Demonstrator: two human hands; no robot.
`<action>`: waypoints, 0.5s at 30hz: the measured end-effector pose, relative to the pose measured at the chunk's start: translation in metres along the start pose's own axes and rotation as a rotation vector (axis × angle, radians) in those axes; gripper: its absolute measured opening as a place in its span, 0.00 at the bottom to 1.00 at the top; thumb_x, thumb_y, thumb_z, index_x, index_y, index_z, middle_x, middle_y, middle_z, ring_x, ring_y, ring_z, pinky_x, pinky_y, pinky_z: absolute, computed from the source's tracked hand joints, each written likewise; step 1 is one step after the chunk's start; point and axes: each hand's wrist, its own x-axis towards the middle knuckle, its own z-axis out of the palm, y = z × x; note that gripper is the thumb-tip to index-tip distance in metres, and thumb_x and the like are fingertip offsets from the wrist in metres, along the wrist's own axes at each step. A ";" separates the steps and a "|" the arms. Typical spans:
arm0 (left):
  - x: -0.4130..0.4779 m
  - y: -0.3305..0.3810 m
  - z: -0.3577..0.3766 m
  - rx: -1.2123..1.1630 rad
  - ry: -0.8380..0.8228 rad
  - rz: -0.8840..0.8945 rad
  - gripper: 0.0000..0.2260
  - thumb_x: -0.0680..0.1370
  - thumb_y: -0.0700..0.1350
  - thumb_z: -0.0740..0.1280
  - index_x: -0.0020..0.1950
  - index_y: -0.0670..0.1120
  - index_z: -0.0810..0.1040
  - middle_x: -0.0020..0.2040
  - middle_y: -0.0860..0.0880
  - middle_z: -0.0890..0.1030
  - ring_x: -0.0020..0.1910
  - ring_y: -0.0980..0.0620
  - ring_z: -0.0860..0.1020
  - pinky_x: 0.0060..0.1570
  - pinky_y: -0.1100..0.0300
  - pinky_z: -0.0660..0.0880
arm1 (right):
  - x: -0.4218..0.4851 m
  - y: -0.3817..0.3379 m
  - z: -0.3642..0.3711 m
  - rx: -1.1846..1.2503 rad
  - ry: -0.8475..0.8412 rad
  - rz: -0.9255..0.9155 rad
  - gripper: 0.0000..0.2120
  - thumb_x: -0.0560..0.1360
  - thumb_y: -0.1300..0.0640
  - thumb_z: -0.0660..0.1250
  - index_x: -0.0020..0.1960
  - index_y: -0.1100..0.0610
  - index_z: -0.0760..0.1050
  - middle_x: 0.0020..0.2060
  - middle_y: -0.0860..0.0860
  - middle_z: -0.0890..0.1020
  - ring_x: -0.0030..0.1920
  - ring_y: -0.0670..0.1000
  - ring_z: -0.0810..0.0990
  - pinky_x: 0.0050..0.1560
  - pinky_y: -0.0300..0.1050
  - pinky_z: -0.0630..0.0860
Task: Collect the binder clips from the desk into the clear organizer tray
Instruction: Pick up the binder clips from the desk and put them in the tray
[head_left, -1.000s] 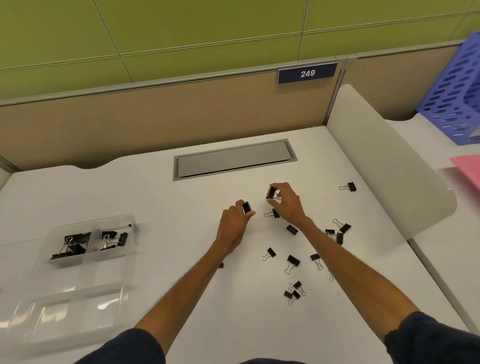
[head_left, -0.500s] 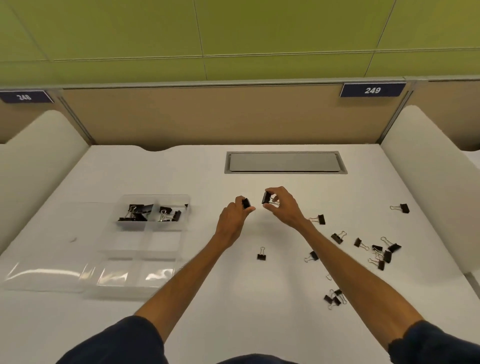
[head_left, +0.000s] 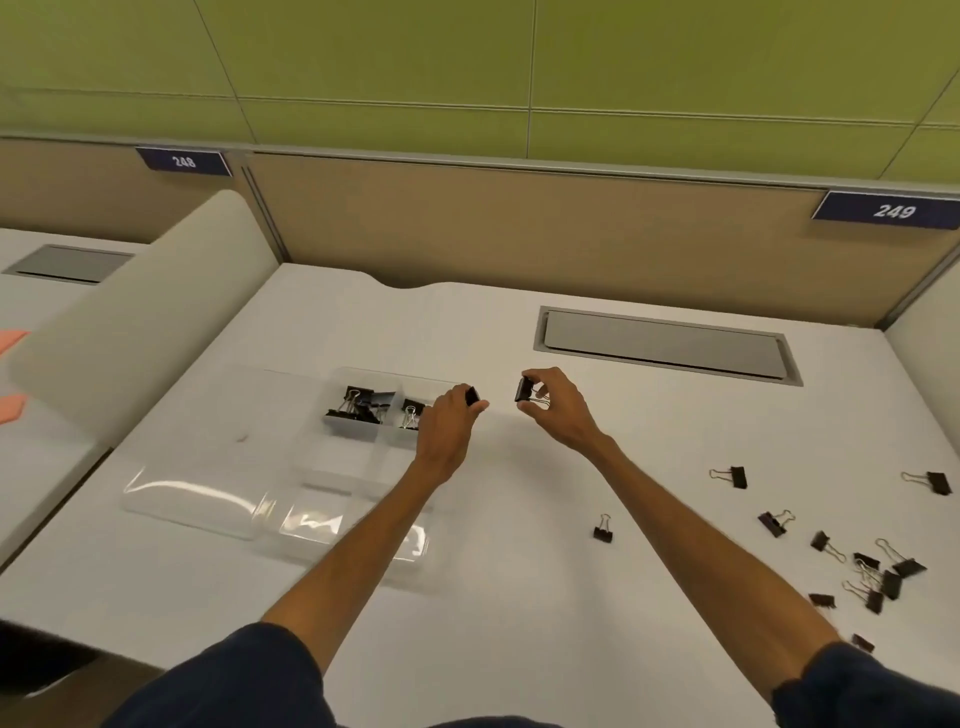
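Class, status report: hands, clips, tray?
Left hand pinches one clip at tray edge. Right hand pinches second clip beside it. Loose clips on desk, right. Path clear.

White desk (head_left: 519, 597) sitting in a cubicle.
Behind the desk a tan partition (head_left: 519, 223) is standing under a green wall (head_left: 415, 62); a grey hatch (head_left: 660, 345) is lying in the desk's far side.

I read two numbers, white on dark blue, along the top of the partition (head_left: 519, 218) ahead of me: the left plate (head_left: 183, 161) says 248, the right plate (head_left: 892, 210) says 249.
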 end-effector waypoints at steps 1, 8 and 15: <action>0.002 -0.007 -0.002 0.027 0.020 -0.003 0.14 0.81 0.58 0.56 0.49 0.49 0.74 0.44 0.51 0.80 0.43 0.49 0.78 0.42 0.52 0.73 | 0.003 -0.004 0.005 0.003 -0.013 -0.008 0.21 0.74 0.53 0.71 0.65 0.53 0.73 0.59 0.50 0.76 0.49 0.48 0.77 0.54 0.45 0.73; 0.006 -0.055 -0.012 0.128 0.046 -0.047 0.17 0.80 0.59 0.56 0.43 0.49 0.74 0.38 0.52 0.79 0.40 0.50 0.77 0.44 0.53 0.71 | 0.020 -0.033 0.043 0.045 -0.075 -0.019 0.22 0.71 0.46 0.73 0.62 0.49 0.74 0.51 0.44 0.80 0.45 0.46 0.80 0.48 0.42 0.74; -0.001 -0.089 -0.021 0.116 0.028 -0.065 0.16 0.82 0.56 0.56 0.59 0.46 0.73 0.54 0.47 0.78 0.55 0.46 0.75 0.53 0.50 0.69 | 0.030 -0.049 0.079 0.021 -0.039 -0.045 0.20 0.68 0.45 0.75 0.57 0.49 0.76 0.49 0.43 0.81 0.44 0.46 0.80 0.50 0.47 0.76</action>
